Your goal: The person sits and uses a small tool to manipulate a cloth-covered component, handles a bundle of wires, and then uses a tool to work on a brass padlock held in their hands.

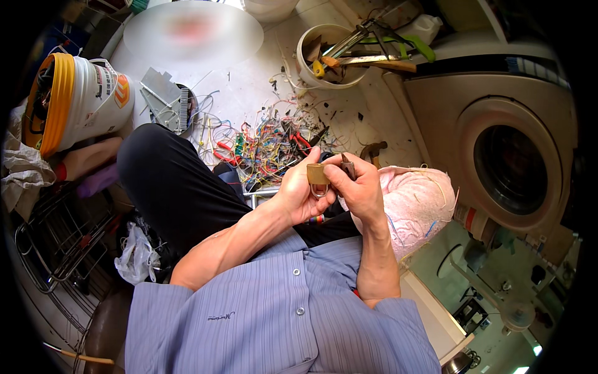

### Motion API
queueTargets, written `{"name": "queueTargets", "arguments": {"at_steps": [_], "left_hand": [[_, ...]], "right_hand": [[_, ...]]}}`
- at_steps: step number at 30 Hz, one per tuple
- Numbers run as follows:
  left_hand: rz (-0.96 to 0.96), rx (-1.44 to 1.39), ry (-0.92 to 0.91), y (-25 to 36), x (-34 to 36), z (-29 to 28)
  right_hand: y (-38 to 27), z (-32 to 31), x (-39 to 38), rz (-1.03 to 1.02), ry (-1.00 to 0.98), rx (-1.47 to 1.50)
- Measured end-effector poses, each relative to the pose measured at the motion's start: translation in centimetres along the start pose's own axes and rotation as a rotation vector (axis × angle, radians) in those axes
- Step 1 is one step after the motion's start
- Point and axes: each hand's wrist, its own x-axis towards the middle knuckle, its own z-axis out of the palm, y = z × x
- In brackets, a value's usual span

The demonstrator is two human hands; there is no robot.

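My left hand (pixel 300 193) holds a brass padlock (pixel 316 176), its steel shackle hanging downward, in front of my lap. My right hand (pixel 360 190) rests its thumb on the padlock and grips a small dark metal piece (pixel 346 166), which I cannot make out. Beyond my hands, a tangle of coloured wire offcuts (pixel 255 143) lies on the white floor (pixel 230 81) with red-handled pliers (pixel 302 142) among them. A wooden-handled hammer (pixel 375 151) lies behind my right hand. A pink cloth bundle (pixel 417 215) is at my right knee.
A bucket of tools (pixel 305 59) stands beyond the wires, beside a metal part (pixel 159 93). At left are a white-and-orange bucket (pixel 93 106), a wire rack (pixel 53 243) and a plastic bag (pixel 134 255). A front-loading washing machine (pixel 436 106) stands at right.
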Motion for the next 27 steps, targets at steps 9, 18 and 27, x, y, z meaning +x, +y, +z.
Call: {"name": "queueTargets", "arguments": {"at_steps": [9, 18, 27], "left_hand": [[0.173, 0.098, 0.184, 0.3, -0.1, 1.0], [0.268, 0.172, 0.205, 0.3, -0.5, 1.5], [0.334, 0.27, 0.235, 0.2, -0.4, 1.0]], "right_hand": [[0.3, -0.3, -0.1, -0.132, -0.101, -0.005], [0.3, -0.5, 0.2, -0.273, -0.133, -0.092], [0.4, -0.3, 0.3, -0.269, -0.116, -0.104]]}}
